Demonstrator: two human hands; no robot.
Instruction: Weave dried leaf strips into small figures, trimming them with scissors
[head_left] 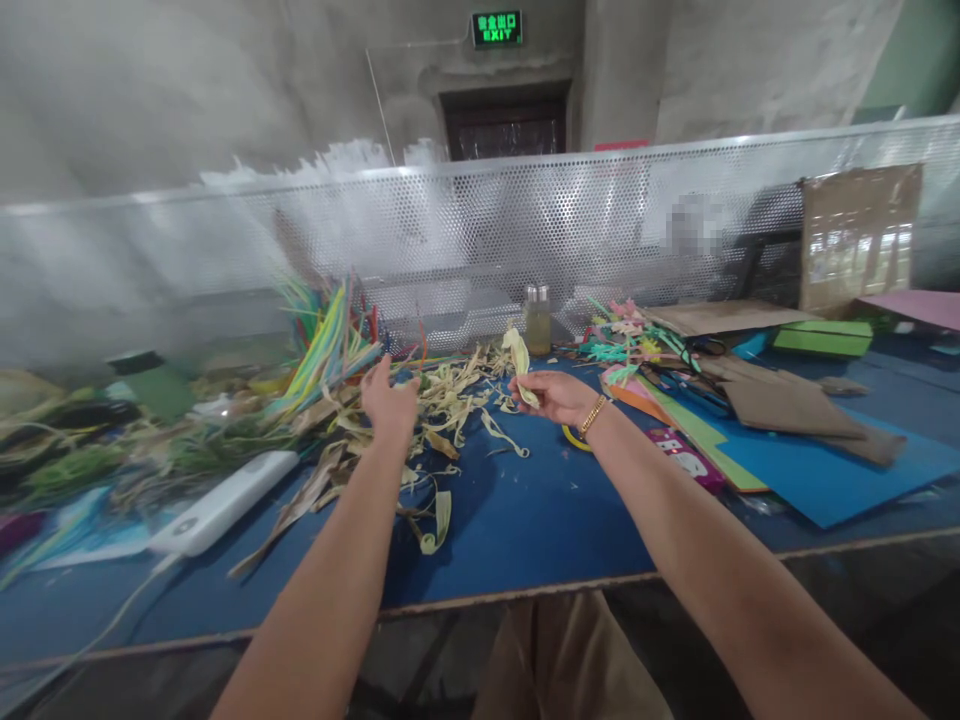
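My right hand (553, 396), with a gold bracelet at the wrist, pinches a pale yellow-green dried leaf strip (517, 355) that looks like corn husk. The strip stands up above the fingers. My left hand (390, 402) reaches over the left part of the loose dried husk pile (450, 395), its fingers apart and nothing visible in its grasp. Just beyond it leans a bundle of coloured pipe cleaners (326, 345). A curled husk piece (439, 525) lies nearer the table's front edge.
On the left lie a white power strip (225, 500) with its cord and a green bottle (154, 385). A glass jar (537, 320) stands at the back. Cardboard pieces (795, 405), blue paper (817, 480) and a purple packet (686, 458) lie right. A perforated metal screen (465, 230) stands behind.
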